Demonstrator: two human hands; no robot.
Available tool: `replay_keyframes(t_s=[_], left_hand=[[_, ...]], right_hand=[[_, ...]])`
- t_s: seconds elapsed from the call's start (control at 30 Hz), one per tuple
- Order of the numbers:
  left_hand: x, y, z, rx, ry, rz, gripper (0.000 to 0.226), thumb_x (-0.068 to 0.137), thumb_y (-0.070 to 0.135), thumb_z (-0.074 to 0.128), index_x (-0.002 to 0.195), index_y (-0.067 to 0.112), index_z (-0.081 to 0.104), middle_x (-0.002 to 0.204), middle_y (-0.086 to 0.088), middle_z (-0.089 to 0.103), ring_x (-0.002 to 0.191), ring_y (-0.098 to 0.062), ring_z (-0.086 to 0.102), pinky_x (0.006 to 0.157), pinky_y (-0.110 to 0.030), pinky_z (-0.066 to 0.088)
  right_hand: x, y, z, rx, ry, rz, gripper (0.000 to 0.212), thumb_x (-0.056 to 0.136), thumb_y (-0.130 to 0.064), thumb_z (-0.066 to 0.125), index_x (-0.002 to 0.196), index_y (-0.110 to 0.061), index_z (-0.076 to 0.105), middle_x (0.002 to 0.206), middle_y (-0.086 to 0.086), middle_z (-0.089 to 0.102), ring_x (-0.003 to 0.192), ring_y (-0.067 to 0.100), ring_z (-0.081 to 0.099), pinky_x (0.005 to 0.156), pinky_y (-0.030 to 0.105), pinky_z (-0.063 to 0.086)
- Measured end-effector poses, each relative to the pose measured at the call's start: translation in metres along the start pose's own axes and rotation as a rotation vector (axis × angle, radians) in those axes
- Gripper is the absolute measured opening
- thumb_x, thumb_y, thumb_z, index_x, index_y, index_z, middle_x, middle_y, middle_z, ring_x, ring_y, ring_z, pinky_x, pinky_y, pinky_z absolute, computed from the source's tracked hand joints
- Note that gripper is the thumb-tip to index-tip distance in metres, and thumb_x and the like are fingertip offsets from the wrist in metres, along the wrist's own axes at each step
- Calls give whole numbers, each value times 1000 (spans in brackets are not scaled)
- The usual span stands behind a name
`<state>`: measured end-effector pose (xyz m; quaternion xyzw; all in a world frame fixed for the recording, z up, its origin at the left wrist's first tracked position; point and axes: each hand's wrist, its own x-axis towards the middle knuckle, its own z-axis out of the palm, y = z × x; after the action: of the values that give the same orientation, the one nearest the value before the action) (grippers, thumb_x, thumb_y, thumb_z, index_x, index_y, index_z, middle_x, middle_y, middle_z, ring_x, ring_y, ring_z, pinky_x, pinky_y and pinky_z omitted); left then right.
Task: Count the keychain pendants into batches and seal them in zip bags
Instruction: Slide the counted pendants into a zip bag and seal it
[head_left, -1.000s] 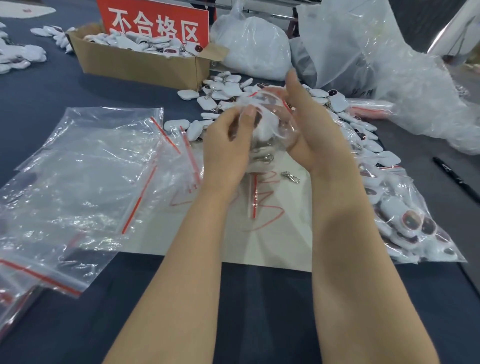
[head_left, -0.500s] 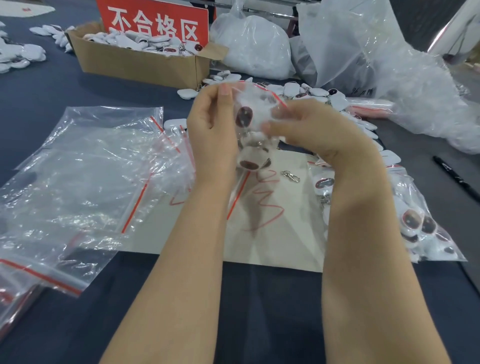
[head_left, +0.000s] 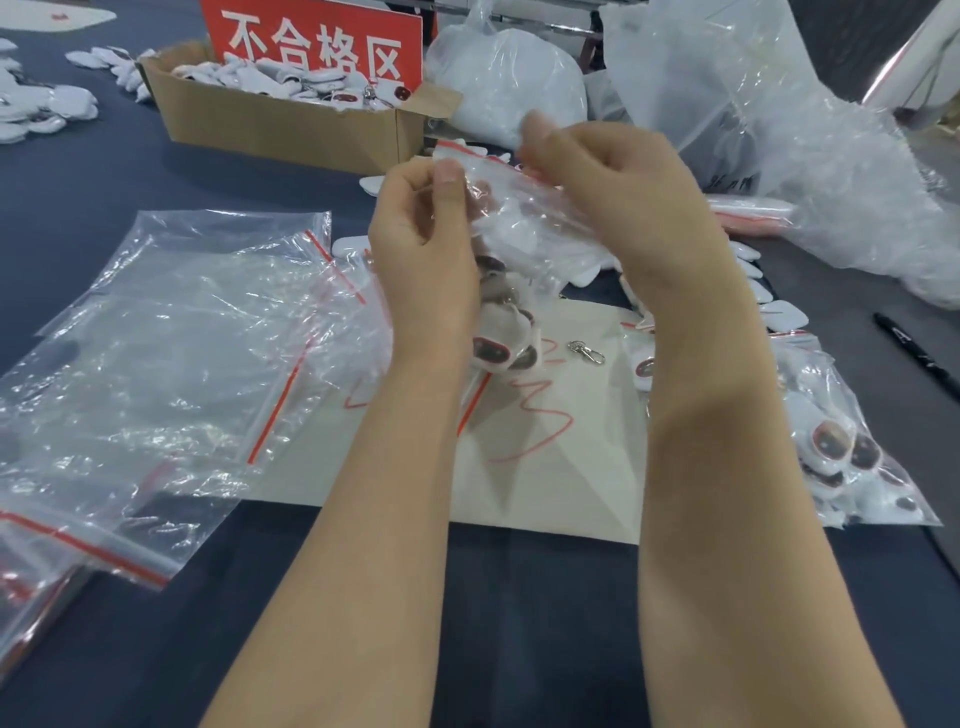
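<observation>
**Zip bag held above the sheet for sealing**

The bench (head_left: 93, 197) carries everything. Places are given from the cream sheet (head_left: 545, 467) at its middle.

- **Around the sheet:** Behind and to the right lies a heap of clear wrap (head_left: 779, 130). To the left, overlapping the sheet's edge, lie empty bags (head_left: 182, 338) with red zip strips. Behind and to the left stands a cardboard box (head_left: 280, 124) under a red sign (head_left: 311, 47). Along the right edge lie filled bags (head_left: 841, 441).
- **Bag in work:** The bag (head_left: 519, 208) hangs off the bench above the sheet's far edge, mouth uppermost and tilted. Its red strip runs between the two hands.
- **Hands:** The left hand (head_left: 421, 239) pinches the strip's left end between thumb and curled forefinger. The right hand (head_left: 618, 192), fingers curled in, pinches the strip farther along.
- **Contents:** The pendants (head_left: 498, 348) sag in the bag's bottom, just above the sheet.
- **Small items:** Loose pendants (head_left: 769, 291) lie behind and to the right of the sheet. A pen (head_left: 919, 358) lies well to its right. A metal clip (head_left: 587, 352) rests on the sheet beside a red scribble.

**Step in hand:** Judged from the double pinch on the strip, the batch is counted and loaded and the seal is being made. How much of the strip is closed cannot be told.

**Next move:** It calls for running one pinch along the whole strip while the other hand anchors its end. The two tracks must stay aligned and the pendants stay low, clear of the mouth. The bag would then join the filled bags.
</observation>
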<state>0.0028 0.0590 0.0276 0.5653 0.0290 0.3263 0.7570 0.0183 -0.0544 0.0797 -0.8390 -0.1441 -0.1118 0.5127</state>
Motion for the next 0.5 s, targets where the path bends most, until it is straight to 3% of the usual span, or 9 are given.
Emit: replay_keyframes(t_s=[0.1,0.2,0.4,0.5], left_hand=[[-1,0,1,-12,-4,-30,13,98,15,50,86,17,55,80,-1,62,74,-10,61,69,-30,50],[0,-1,1,-6,7,-48,10,96,15,52,88,18,56,89,-4,63,88,-22,62,85,-44,50],[0,-1,2,7,2,-67,15,96,13,51,83,20,55,82,0,60,78,-15,57,76,-34,47],[0,-2,3,8,10,-85,17,97,14,51,81,19,53,80,1,58,65,-5,57,70,-27,47]], right_hand=[[-1,-7,9,-177,-90,-57,22,84,-39,70,88,-17,71,80,0,70,71,4,59,72,22,49],[0,-8,16,-213,-37,-75,9,85,-28,68,81,-19,67,70,-6,64,70,7,57,68,19,44],[0,-6,16,-264,-7,-75,7,85,-26,67,80,-22,67,74,-4,67,80,15,64,78,27,50],[1,-5,16,-327,25,-62,14,84,-34,68,86,-21,69,77,-6,62,73,7,57,68,18,44]])
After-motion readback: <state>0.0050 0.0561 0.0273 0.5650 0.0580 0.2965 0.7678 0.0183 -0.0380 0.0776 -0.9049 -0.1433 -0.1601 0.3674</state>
